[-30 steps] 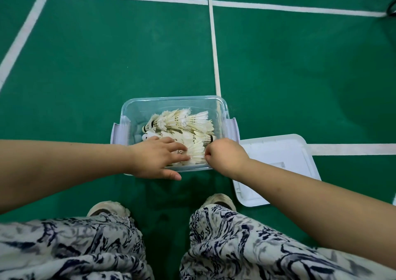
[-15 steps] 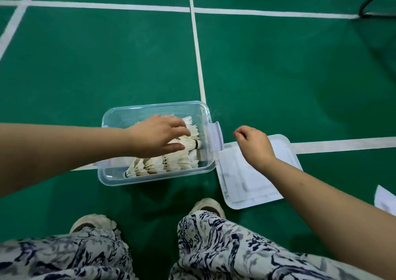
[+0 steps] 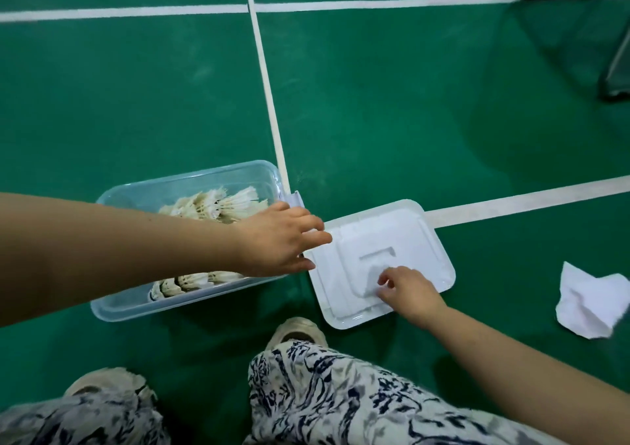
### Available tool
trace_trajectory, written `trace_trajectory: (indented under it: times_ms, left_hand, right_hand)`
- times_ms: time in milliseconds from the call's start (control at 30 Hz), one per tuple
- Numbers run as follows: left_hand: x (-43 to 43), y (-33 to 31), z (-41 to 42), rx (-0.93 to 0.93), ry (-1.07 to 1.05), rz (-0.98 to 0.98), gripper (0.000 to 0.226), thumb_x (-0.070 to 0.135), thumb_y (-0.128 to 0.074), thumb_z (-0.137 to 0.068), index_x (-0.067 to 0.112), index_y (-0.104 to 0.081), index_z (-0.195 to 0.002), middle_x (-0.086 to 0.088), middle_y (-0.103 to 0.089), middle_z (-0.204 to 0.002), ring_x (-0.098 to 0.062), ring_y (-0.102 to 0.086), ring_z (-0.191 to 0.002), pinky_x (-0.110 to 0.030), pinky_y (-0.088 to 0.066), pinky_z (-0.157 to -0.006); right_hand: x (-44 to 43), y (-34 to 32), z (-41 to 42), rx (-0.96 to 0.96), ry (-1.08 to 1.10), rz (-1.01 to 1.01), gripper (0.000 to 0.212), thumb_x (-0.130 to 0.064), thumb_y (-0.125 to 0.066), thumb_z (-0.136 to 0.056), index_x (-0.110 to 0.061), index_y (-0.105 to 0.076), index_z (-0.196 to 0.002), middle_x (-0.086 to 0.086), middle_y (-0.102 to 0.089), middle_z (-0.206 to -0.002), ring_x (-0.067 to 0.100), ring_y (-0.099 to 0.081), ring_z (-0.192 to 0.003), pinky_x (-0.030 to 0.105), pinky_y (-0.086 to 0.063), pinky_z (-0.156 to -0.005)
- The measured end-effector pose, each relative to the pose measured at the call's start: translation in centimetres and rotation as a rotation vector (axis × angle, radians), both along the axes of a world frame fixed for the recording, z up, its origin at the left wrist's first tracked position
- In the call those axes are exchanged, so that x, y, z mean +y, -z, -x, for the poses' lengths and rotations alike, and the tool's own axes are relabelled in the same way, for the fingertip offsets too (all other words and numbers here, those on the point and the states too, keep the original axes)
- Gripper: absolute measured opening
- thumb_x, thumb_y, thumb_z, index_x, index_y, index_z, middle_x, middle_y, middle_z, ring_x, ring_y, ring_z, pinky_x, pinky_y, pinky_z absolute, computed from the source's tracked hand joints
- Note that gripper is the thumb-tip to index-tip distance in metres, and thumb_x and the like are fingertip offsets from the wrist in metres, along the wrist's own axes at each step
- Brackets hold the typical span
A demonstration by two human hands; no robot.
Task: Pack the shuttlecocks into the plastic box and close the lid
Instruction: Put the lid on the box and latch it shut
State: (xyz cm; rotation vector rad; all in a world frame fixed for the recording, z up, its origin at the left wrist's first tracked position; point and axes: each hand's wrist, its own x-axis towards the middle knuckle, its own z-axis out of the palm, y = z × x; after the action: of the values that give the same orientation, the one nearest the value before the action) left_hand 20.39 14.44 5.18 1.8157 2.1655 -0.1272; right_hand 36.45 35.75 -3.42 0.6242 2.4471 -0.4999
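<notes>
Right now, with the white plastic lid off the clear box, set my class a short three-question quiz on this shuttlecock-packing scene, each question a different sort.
1. Multiple choice: whose fingertips rest on the raised centre of the white rectangular plastic lid? A. left hand B. right hand C. neither
2. True or false: the clear plastic box holding white feather shuttlecocks is already covered.
3. Fill in: the crumpled white paper lies on the green floor to the lid's ____.
Key: 1 B; 2 false; 3 right.
</notes>
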Motion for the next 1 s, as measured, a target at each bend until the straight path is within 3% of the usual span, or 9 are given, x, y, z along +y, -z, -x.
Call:
trace_trajectory:
  times_ms: [200, 367, 533, 633, 767, 1000]
  left_hand:
    - [2.9, 2.8, -1.1, 0.058, -0.035, -0.009, 0.052, 0.048, -0.047, -0.088, 0.019, -0.043, -0.131, -0.005, -0.053, -0.128, -0.028, -0.049, -0.115, -0.041, -0.036, -0.094]
    - [4.2, 4.3, -2.5, 0.142, 0.034, -0.078, 0.048, 0.051, -0.055, -0.073, 0.019, -0.060, -0.109, -0.001, -0.067, -0.095, -0.023, -0.064, -0.087, -0.035, -0.050, -0.076]
    - [4.3, 5.2, -2.7, 0.131, 0.010, -0.091, 0.052, 0.050, -0.061, -0.075, 0.018, -0.057, -0.115, -0.004, -0.065, -0.105, -0.025, -0.061, -0.095, -0.037, -0.048, -0.077]
    - [4.5, 5.2, -3.0, 0.090, -0.015, -0.038, 0.052, 0.048, -0.048, -0.087, 0.017, -0.045, -0.129, -0.006, -0.054, -0.122, -0.027, -0.051, -0.112, -0.039, -0.039, -0.090]
    - [4.2, 4.8, -3.4, 0.120, -0.029, 0.056, 0.046, 0.045, -0.038, -0.091, 0.018, -0.043, -0.128, -0.005, -0.047, -0.128, -0.026, -0.042, -0.118, -0.038, -0.031, -0.096]
    - [3.7, 4.9, -3.6, 0.123, -0.011, 0.010, 0.046, 0.050, -0.035, -0.086, 0.018, -0.055, -0.112, -0.006, -0.057, -0.115, -0.028, -0.052, -0.108, -0.042, -0.038, -0.093]
  right_hand:
    - [-2.1, 0.7, -2.6, -0.043, -0.311, 0.064, 0.033, -0.041, -0.059, -0.083, -0.026, -0.059, -0.113, 0.001, -0.055, -0.123, 0.022, -0.047, -0.118, 0.036, -0.038, -0.095]
    - [-2.3, 2.1, -2.7, -0.013, -0.381, 0.036, 0.028, -0.031, -0.062, -0.083, -0.025, -0.061, -0.111, 0.001, -0.048, -0.136, 0.023, -0.040, -0.127, 0.035, -0.033, -0.099]
    - [-2.3, 2.8, -2.5, 0.006, -0.446, -0.013, 0.027, -0.024, -0.059, -0.085, -0.024, -0.061, -0.112, -0.001, -0.049, -0.137, 0.024, -0.038, -0.130, 0.034, -0.033, -0.099]
    - [-2.8, 2.9, -2.3, -0.001, -0.533, -0.107, 0.029, -0.014, -0.052, -0.088, -0.019, -0.060, -0.115, 0.002, -0.052, -0.132, 0.028, -0.043, -0.125, 0.035, -0.036, -0.094]
    - [-3.6, 2.8, -1.5, 0.066, -0.642, -0.169, 0.026, -0.005, -0.045, -0.088, -0.010, -0.060, -0.110, 0.007, -0.057, -0.125, 0.031, -0.053, -0.112, 0.035, -0.039, -0.086]
    - [-0.8, 0.4, -1.3, 0.314, -0.437, -0.178, 0.017, -0.017, -0.046, -0.093, -0.011, -0.058, -0.103, 0.009, -0.058, -0.108, 0.030, -0.051, -0.105, 0.036, -0.035, -0.081]
